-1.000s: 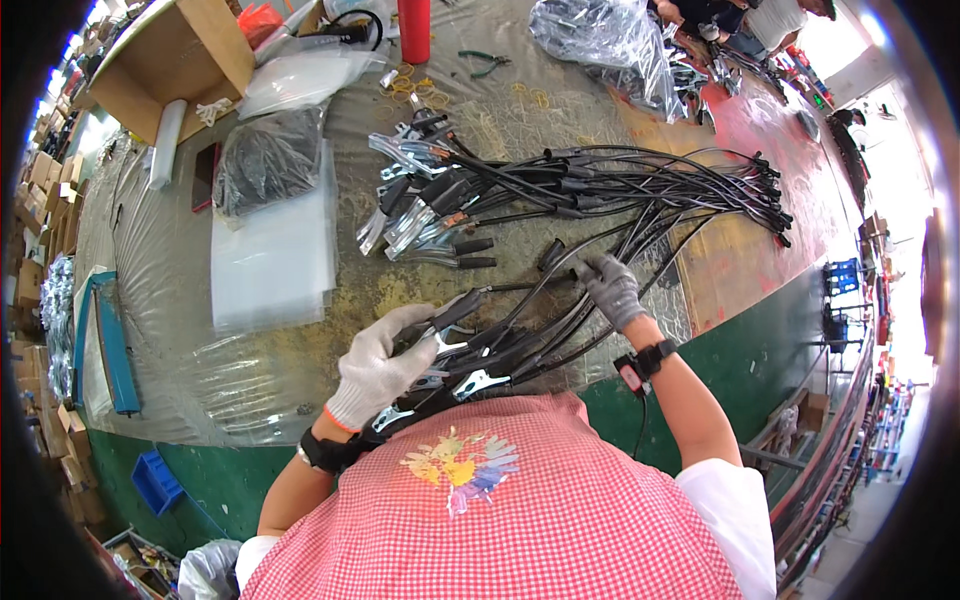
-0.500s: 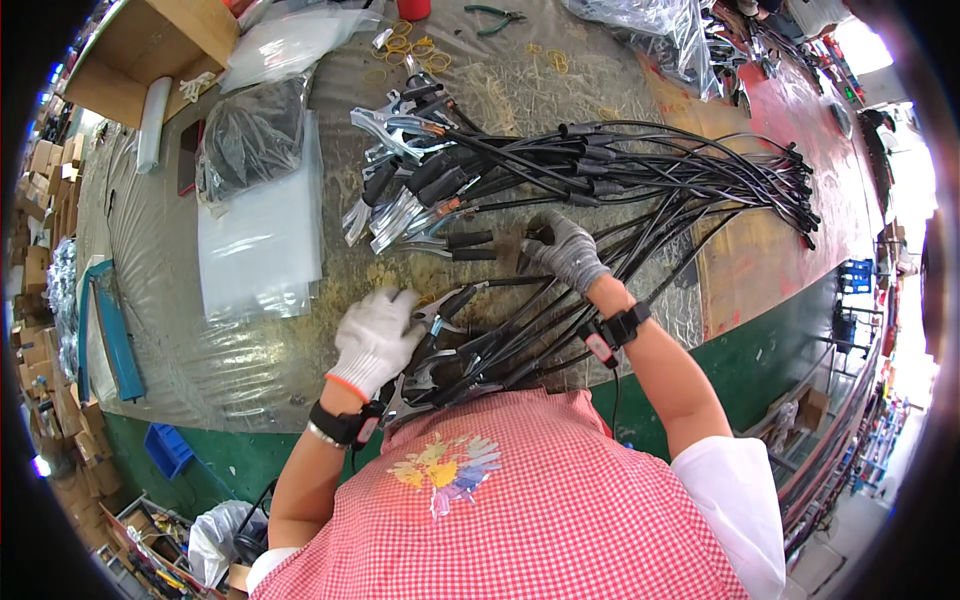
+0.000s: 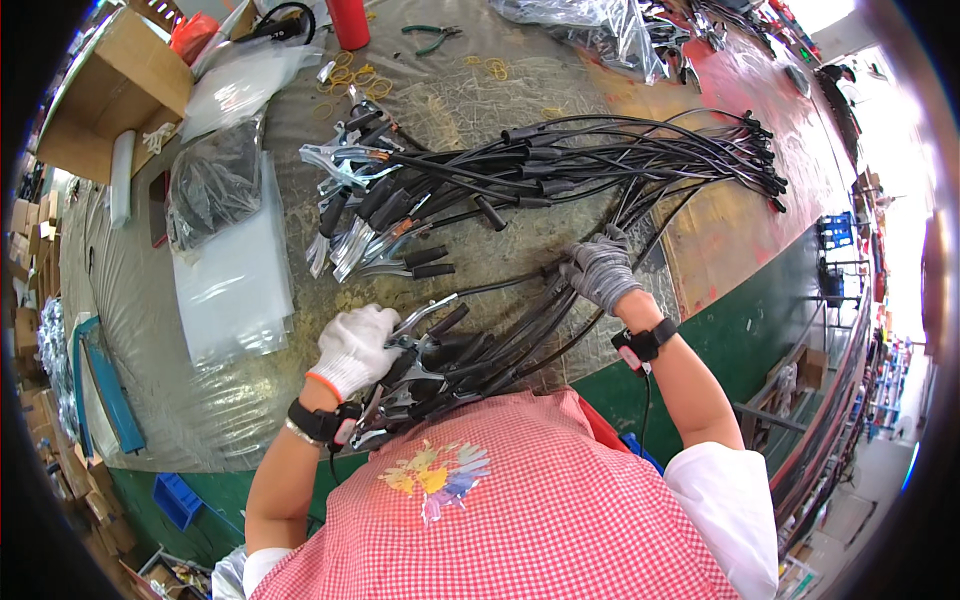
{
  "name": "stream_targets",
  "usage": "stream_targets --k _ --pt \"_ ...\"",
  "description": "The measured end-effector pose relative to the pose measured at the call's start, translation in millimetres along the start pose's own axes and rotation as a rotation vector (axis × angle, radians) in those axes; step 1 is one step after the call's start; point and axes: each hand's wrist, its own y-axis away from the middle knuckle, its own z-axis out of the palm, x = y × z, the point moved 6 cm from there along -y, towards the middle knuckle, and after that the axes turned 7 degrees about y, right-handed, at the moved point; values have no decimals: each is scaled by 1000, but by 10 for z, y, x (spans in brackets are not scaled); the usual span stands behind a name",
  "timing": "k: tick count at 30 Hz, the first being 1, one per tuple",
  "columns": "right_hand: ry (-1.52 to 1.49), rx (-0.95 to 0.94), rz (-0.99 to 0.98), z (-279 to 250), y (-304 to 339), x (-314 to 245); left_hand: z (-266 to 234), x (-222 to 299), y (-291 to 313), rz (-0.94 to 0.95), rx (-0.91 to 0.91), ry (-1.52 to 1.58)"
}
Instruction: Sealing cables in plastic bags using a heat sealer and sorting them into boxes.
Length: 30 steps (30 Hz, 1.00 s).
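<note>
My left hand (image 3: 358, 350), in a white glove, is closed on the edge of a silver battery clamp (image 3: 425, 318) with black handle grips; its fingertips are partly hidden. My right hand (image 3: 603, 270), in a grey glove, is wrapped round black cables (image 3: 560, 305) that run from the near clamps toward the far right. Several more clamps (image 3: 425, 388) lie bunched against my apron. Beyond my hands lies a larger bundle of black cables (image 3: 650, 150), its silver clamps (image 3: 350, 160) at the left. A loose clamp with black grips (image 3: 425, 264) lies between the two groups.
Clear plastic bags (image 3: 235, 310) and a dark item in plastic (image 3: 215, 185) lie at the left. A cardboard box (image 3: 115, 90), a red cylinder (image 3: 347, 22), green-handled pliers (image 3: 432, 40) and yellow ties (image 3: 355, 75) sit farther back. The table's front edge curves beside my right forearm.
My right hand has moved right, away from the loose clamp, onto the cables. My left hand has closed on the near clamp. The whole view has shifted a little.
</note>
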Motion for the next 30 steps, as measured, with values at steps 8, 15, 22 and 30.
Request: stream_targets --k 8,15,22,30 --pt "45 -329 -37 75 -19 13 -141 190 213 67 27 564" --pt "-111 -365 17 48 -94 57 -492 462 446 202 296 662" --pt "124 -153 -44 -139 -318 -139 -937 968 613 467 549 309" --pt "-392 318 -470 -524 -137 -1677 -324 572 910 94 131 923"
